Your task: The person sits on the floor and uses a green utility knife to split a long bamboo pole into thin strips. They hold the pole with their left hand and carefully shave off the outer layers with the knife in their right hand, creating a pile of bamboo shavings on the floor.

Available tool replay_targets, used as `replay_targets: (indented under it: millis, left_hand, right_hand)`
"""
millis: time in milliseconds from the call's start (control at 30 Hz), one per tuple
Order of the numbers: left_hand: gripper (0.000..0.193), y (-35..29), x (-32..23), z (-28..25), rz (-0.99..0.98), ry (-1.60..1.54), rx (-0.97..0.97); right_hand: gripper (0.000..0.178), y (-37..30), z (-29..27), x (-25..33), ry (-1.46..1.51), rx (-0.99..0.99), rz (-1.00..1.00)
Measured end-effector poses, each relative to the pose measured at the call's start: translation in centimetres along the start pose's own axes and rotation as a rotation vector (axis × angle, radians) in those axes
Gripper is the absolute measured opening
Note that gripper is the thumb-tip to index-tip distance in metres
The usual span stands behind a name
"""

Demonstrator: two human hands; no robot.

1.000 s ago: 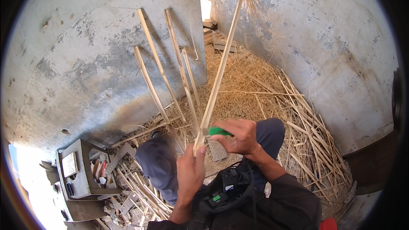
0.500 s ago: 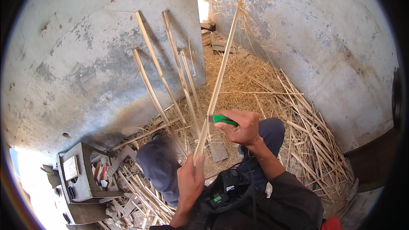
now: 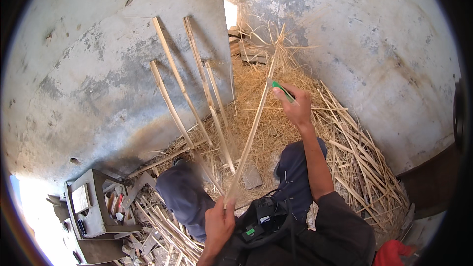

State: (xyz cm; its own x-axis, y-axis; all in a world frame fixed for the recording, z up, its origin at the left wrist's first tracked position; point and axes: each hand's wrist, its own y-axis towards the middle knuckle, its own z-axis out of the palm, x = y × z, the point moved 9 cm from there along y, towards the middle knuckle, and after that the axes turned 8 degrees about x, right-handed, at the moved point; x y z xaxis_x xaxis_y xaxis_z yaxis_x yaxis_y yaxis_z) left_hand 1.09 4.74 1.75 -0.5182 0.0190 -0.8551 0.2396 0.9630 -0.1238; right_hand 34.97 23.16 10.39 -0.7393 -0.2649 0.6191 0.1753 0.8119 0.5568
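Note:
A long pale split-wood strip (image 3: pixel 254 127) slants up and away from me, with a tuft of curled shavings (image 3: pixel 281 49) hanging at its far end. My left hand (image 3: pixel 219 222) is closed around its near end, close to my left knee. In my right hand (image 3: pixel 297 104) is a green-handled utility knife (image 3: pixel 280 88). Its blade touches the strip well up its length, not far below the tuft. My right arm reaches forward over my right knee.
Several wood strips (image 3: pixel 170 103) lean against the grey wall (image 3: pixel 98 79) on the left. Straw-like shavings (image 3: pixel 276 148) cover the floor, and a pile of thin sticks (image 3: pixel 364 167) lies along the right wall. A battered metal box (image 3: pixel 93 212) with odds and ends stands at lower left.
My right hand has slid the knife forward along the strip, away from my left hand. The strip's far end sits lower in view, and the left hand keeps its grip.

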Motion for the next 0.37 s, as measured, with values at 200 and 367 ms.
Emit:
replay_targets:
  millis: [200,367]
  left_hand:
    - [0.027,-0.2,0.5,-0.2,-0.033,-0.022,-0.002]
    - [0.03,-1.5,2.0,0.6,-0.064,-0.014,0.063]
  right_hand:
    - [0.043,0.5,0.5,-0.1,-0.018,-0.023,-0.003]
    - [0.051,3.4,-0.8,-6.1,0.052,-0.038,0.087]
